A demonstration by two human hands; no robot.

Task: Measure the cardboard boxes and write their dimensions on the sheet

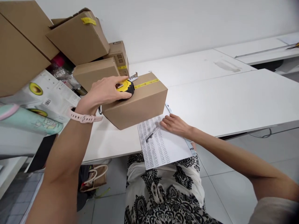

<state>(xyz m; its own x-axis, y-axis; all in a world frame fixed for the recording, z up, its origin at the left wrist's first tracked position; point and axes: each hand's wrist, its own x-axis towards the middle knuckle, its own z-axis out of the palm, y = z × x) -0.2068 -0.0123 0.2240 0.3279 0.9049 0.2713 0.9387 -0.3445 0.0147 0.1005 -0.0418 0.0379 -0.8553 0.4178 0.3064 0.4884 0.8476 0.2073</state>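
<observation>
My left hand (106, 91) grips a yellow and black tape measure (126, 87) on top of a closed cardboard box (140, 107). A short end of the metal blade sticks out, close to the yellow tape strip along the box top. My right hand (175, 125) rests on a printed sheet (173, 146) with its fingers curled in. A slim pen (151, 136) with a dark end slants across the printed columns, its clear end at those fingertips. A clipboard (192, 148) lies under the sheet, overhanging the table's front edge above my lap.
Several cardboard boxes (77, 37) are stacked at the left against the wall. White cartons with avocado pictures (46, 90) and a mint-green bottle (35, 119) stand nearer. The white table (221, 102) runs right. A bag (94, 179) sits on the floor below.
</observation>
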